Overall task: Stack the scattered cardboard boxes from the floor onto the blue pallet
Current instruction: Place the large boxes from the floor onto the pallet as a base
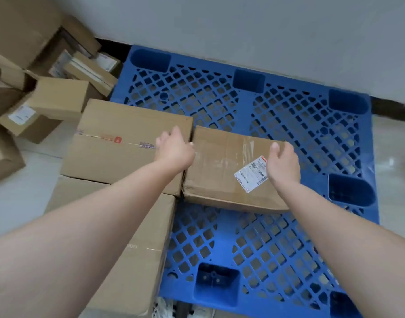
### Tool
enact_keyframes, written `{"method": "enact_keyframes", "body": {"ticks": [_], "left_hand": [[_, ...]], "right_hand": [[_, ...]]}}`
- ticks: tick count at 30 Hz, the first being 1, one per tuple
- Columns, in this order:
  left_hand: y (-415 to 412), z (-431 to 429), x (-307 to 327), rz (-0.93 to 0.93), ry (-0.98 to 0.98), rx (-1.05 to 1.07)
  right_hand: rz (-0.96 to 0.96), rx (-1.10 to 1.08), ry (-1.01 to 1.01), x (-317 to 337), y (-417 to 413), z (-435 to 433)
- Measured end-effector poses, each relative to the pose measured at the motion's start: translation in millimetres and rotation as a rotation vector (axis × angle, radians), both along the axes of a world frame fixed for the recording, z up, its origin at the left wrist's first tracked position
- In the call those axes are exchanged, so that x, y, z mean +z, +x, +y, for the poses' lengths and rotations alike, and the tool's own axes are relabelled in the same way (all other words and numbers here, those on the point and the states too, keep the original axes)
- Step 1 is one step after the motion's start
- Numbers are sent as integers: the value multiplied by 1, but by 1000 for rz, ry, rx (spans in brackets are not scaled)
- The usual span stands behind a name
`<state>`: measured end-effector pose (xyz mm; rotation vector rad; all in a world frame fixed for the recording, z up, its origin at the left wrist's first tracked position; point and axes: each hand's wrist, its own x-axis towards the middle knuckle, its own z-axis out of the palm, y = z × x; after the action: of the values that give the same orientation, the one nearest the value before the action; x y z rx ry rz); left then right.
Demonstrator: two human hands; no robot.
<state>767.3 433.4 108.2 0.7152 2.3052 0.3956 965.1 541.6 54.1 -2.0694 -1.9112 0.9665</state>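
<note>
The small box [219, 171] lies on the blue pallet [288, 125], touching a bigger box [118, 145] on its left. Its white label [250, 174] is too blurred to read. The left hand [174, 150] covers the seam between them and the right hand [283, 161] hides its own fingers, so I cannot tell either grip. More boxes [47, 99] lie on the floor.

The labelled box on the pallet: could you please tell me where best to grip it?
Take the labelled box by its left and right ends, one hand each, from above: it is wide. Its right end is free; the left lies beside the bigger box.
</note>
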Motion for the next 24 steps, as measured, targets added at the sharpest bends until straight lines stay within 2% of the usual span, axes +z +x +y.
{"method": "enact_keyframes", "body": {"ticks": [7,24], "left_hand": [[-51,-46,75,-29,92,191],[-214,-166,169,-62,367,537]], "right_hand": [[87,81,1,85,-67,-22],[262,253,61,188,-257,-118]]}}
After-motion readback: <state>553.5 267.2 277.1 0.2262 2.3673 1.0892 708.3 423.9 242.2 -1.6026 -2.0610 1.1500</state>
